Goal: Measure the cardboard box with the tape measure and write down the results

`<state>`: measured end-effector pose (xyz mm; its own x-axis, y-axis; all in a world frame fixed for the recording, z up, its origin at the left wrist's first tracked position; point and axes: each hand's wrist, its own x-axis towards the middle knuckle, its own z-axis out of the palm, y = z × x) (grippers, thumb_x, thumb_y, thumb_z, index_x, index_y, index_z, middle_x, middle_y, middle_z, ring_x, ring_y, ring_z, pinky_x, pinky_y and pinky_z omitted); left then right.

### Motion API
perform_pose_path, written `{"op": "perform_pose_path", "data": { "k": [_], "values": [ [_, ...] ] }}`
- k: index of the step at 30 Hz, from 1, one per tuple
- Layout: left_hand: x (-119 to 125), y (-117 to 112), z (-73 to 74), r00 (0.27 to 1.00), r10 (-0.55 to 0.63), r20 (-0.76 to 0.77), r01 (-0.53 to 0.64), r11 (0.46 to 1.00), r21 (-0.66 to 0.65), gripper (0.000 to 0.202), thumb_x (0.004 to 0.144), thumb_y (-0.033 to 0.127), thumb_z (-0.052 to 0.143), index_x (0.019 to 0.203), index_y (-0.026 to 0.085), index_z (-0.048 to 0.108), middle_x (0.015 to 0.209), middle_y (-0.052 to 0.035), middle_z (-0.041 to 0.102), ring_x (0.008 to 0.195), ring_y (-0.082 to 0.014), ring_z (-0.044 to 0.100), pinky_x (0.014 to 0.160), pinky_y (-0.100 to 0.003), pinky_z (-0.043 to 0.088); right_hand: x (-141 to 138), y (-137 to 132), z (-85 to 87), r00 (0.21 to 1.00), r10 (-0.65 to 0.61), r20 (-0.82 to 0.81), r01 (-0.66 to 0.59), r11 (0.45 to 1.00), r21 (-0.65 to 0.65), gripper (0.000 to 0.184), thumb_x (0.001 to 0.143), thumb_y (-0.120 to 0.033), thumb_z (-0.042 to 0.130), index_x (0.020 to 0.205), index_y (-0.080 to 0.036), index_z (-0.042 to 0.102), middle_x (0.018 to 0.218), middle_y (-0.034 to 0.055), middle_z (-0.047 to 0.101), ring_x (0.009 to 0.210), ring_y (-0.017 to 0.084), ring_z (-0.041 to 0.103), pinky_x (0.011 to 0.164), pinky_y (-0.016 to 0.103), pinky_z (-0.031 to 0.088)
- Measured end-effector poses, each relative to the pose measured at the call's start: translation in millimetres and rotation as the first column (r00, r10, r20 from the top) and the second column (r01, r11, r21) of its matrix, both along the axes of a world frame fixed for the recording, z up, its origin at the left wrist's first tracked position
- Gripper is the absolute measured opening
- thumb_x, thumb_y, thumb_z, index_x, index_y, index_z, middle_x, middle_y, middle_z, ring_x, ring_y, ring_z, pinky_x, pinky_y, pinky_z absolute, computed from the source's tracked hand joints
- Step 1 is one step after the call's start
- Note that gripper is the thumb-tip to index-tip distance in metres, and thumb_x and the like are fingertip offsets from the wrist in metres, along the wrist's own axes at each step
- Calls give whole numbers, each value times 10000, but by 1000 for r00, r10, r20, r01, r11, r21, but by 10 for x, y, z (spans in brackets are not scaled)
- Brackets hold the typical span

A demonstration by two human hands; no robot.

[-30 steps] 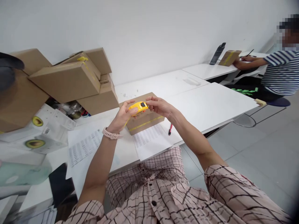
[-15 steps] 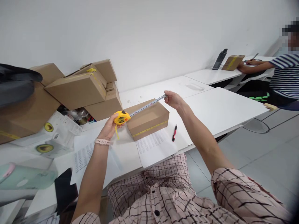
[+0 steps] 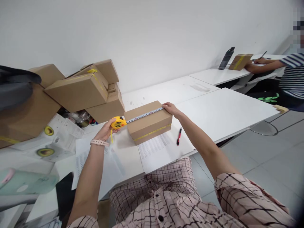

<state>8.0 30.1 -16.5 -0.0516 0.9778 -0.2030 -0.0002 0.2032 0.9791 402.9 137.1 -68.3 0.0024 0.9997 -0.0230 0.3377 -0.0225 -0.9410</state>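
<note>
The white worktop carries the work area and, at its left end, a stack of brown cardboard boxes beside the wall. The single brown cardboard box with a yellow strip along its front face sits apart from that stack, on the worktop between the two hands, shut and resting flat. A white printed paper sheet lies directly in front of the box; whether its far edge runs beneath cannot be told. The left hand grips the yellow plastic tape measure at the left edge of the box. The right hand holds the free end of the silver marked blade at the opposite edge with its fingertips; the tip itself is hidden. Status, as judged: the blade is extended and aligned across the full span of the top, so positioning appears complete and the reading in progress. Recording appears outstanding: the slim red-and-black pen lies on the worktop, clear of both hands. Whether other sides are measured cannot be determined.
</note>
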Motion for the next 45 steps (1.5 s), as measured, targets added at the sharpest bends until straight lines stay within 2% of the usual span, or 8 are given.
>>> {"op": "perform_pose_path", "data": {
  "k": [6, 12, 17, 19, 22, 25, 30, 45],
  "values": [
    [-49, 9, -44, 994, -106, -8, 106, 992, 61, 453, 795, 437, 728, 1114, 120, 678, 909, -80, 742, 610, -156, 653, 490, -222, 402, -28, -67, -16, 998, -64, 1, 64, 996, -65, 326, 846, -509, 660, 806, -192, 592, 900, 46, 668, 799, 170, 571, 672, 286, 411],
    [-25, 5, 12, 996, -85, -22, 87, 994, 65, 443, 785, 423, 734, 1101, 117, 682, 935, -96, 736, 623, -158, 645, 493, -234, 381, -35, -53, -35, 987, -113, 115, 110, 993, 29, 385, 886, -459, 642, 650, -226, 446, 653, -11, 522, 651, 142, 457, 610, 300, 326],
    [83, -367, 169, 984, -126, -123, 142, 981, 130, 544, 774, 441, 779, 1197, 127, 647, 1002, -104, 741, 692, -164, 665, 534, -236, 450, -19, 1, 155, 975, -168, 149, 145, 978, 153, 297, 925, -389, 576, 693, -216, 510, 689, -2, 550, 657, 146, 456, 644, 305, 346],
    [282, -701, 149, 969, -223, -106, 234, 967, 99, 620, 793, 435, 785, 1317, 170, 587, 1103, -121, 731, 720, -174, 689, 563, -254, 500, -88, 43, 276, 983, -165, 81, 142, 962, 234, 276, 946, -402, 536, 740, -218, 521, 728, 2, 562, 672, 148, 451, 659, 300, 362],
    [834, -1227, -59, 889, -433, 147, 438, 899, -3, 745, 762, 449, 820, 1398, 225, 503, 1151, -133, 686, 750, -229, 733, 582, -327, 575, -354, 134, 417, 994, -24, 105, -12, 945, 326, 251, 959, -404, 503, 794, -218, 541, 818, 28, 613, 760, 170, 498, 737, 303, 404],
    [1491, -1508, -340, 816, -386, 430, 441, 897, -31, 629, 723, 466, 849, 1220, 227, 547, 1125, -102, 658, 821, -259, 756, 676, -381, 617, -734, 242, 470, 952, 152, 265, -228, 930, 287, 247, 945, -422, 528, 805, -223, 567, 939, 62, 660, 880, 212, 546, 856, 334, 433],
    [2048, -1320, -451, 839, -194, 508, 224, 975, 2, 571, 699, 525, 860, 1074, 193, 584, 1085, -95, 649, 789, -242, 750, 696, -390, 610, -1138, 394, 423, 883, 118, 454, -218, 960, 176, 250, 940, -448, 540, 827, -234, 601, 1094, 123, 677, 1050, 313, 591, 1009, 475, 397],
    [2238, -1208, -370, 845, -136, 518, 184, 982, -42, 606, 664, 568, 868, 1037, 196, 569, 1128, -88, 619, 774, -231, 747, 630, -358, 623, -1121, 512, 265, 884, 162, 439, -269, 944, 193, 154, 867, -331, 625, 846, -218, 727, 944, 79, 749, 896, 243, 645, 935, 391, 428]
  ]
}}
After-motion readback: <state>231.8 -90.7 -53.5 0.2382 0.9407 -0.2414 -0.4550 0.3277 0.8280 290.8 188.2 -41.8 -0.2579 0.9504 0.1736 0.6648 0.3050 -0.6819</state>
